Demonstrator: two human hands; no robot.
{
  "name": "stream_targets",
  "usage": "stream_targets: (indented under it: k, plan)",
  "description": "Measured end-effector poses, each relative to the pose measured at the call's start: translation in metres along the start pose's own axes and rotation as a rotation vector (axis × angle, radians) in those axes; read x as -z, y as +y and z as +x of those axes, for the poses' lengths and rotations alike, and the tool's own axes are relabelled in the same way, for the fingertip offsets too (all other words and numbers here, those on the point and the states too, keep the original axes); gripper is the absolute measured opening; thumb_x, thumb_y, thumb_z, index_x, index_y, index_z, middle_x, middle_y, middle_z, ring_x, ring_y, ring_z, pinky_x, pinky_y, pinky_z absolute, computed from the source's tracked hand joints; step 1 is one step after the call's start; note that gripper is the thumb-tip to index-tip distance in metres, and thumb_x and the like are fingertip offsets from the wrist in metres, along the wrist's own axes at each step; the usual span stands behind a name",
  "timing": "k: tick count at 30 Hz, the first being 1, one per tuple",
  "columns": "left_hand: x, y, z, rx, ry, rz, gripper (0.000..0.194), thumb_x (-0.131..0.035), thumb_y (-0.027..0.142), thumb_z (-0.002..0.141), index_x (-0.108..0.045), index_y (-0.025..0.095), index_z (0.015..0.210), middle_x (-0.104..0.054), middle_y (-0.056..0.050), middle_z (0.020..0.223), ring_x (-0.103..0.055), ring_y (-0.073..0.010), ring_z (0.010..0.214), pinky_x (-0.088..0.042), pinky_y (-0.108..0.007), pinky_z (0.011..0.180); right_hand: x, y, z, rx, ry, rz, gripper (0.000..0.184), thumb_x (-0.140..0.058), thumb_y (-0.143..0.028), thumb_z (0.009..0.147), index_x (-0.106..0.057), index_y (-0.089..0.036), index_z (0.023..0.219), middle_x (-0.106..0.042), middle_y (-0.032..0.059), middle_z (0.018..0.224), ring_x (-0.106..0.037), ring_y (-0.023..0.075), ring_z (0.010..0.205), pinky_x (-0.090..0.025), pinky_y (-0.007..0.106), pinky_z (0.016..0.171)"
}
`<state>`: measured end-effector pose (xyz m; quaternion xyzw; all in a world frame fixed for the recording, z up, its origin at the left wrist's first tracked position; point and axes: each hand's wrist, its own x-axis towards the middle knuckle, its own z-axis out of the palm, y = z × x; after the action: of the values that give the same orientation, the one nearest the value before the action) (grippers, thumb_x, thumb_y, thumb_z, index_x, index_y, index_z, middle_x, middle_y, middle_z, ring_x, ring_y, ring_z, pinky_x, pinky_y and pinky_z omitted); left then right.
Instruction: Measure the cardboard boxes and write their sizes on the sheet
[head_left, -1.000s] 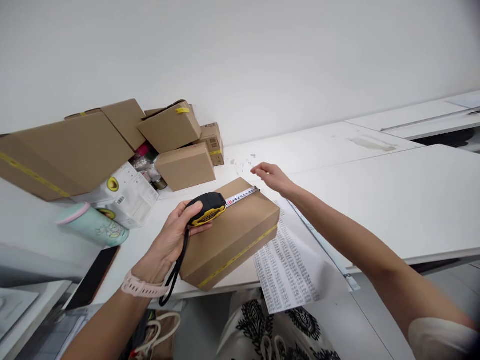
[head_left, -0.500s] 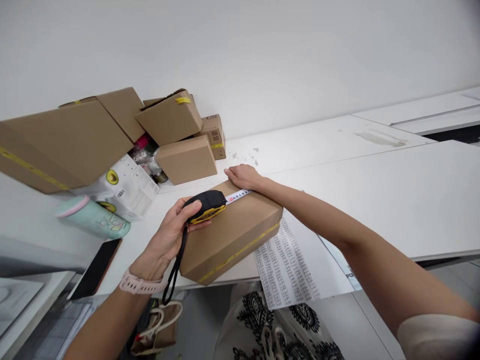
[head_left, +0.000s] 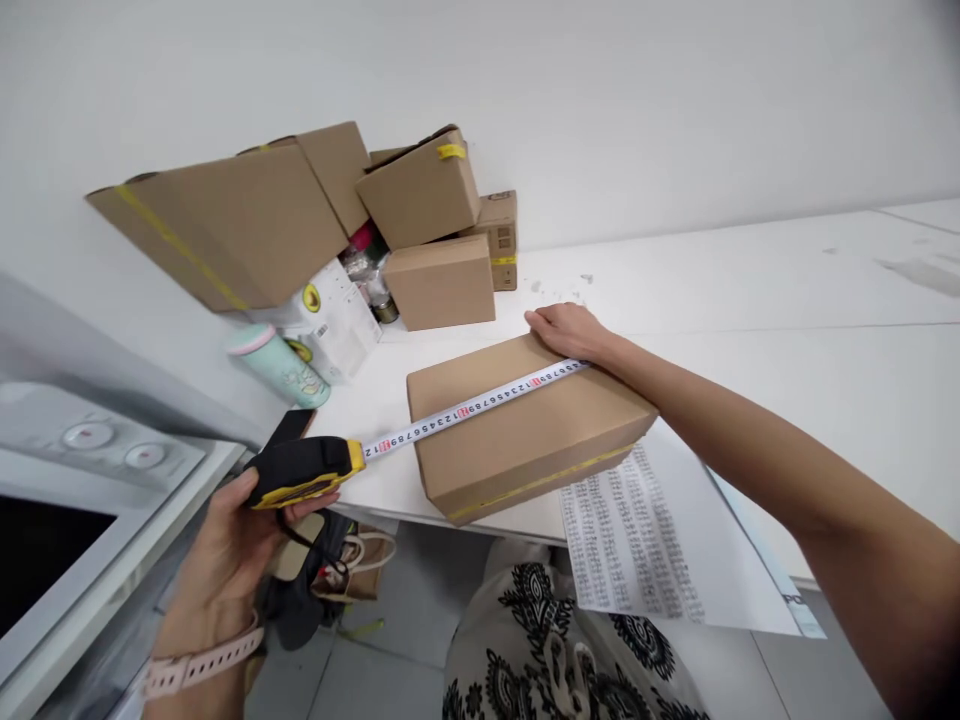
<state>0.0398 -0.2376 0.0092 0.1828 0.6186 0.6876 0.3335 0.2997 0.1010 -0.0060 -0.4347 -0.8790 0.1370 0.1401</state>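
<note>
My left hand [head_left: 240,530] is closed round a black and yellow tape measure [head_left: 307,472], held off the left end of a closed cardboard box [head_left: 517,430]. Its white blade [head_left: 480,405] stretches straight across the box's top, reaching just past the 30 mark near the case. At the box's far right edge, my right hand [head_left: 568,328] is closed, pressing down where the blade ends under the wrist. The hand hides the blade's tip and its own fingertips. A black wrist strap dangles from the case.
Several cardboard boxes [head_left: 442,285] are stacked against the wall, by an avocado-printed carton [head_left: 341,325] and a mint tumbler [head_left: 281,365]. Printed sheets [head_left: 637,540] overhang the table's front edge. A white appliance [head_left: 97,440] stands left; a bag [head_left: 367,570] is below.
My left hand has drawn the tape case left, past the box's end, and much more blade is out. My right hand stays at the box's far edge. The view has shifted left.
</note>
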Motion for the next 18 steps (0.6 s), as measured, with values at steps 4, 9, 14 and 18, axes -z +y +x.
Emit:
stream_targets:
  k: [4,9,14,18]
  plan:
    - [0.008,-0.006,0.002,-0.019,-0.036,-0.042,0.043,-0.084,0.045,0.055,-0.078,0.013,0.084,-0.079,-0.008,0.081,-0.073,-0.0299,0.073,-0.065,-0.044,0.065,0.002,0.001,0.0,-0.076,-0.034,0.17,0.047,-0.033,-0.043,0.099,-0.067,-0.015,0.081,-0.073,0.0158,0.096,-0.066,0.0293,0.091,-0.044,0.035,0.08]
    - [0.016,-0.008,0.015,0.0,-0.091,-0.062,0.041,-0.081,0.042,0.06,-0.077,0.014,0.09,-0.079,-0.011,0.085,-0.074,-0.0331,0.075,-0.065,-0.046,0.064,0.003,0.002,-0.002,-0.167,-0.061,0.37,0.044,-0.039,-0.043,0.097,-0.07,-0.016,0.081,-0.074,0.0135,0.093,-0.067,0.0268,0.085,-0.046,0.035,0.081]
    - [0.02,-0.01,0.02,-0.001,-0.112,-0.054,0.046,-0.081,0.043,0.062,-0.077,0.011,0.094,-0.078,-0.014,0.088,-0.074,-0.0355,0.08,-0.064,-0.049,0.067,0.003,0.001,-0.002,-0.159,-0.057,0.382,0.042,-0.042,-0.044,0.095,-0.07,-0.016,0.08,-0.074,0.0137,0.09,-0.067,0.0265,0.081,-0.048,0.036,0.081]
    - [0.018,-0.009,0.019,0.001,-0.111,-0.059,0.042,-0.083,0.042,0.062,-0.077,0.013,0.092,-0.079,-0.012,0.085,-0.075,-0.0348,0.077,-0.064,-0.048,0.065,0.005,0.0,-0.004,-0.169,-0.065,0.396,0.042,-0.041,-0.043,0.096,-0.07,-0.016,0.081,-0.074,0.0134,0.088,-0.067,0.0261,0.081,-0.048,0.036,0.081]
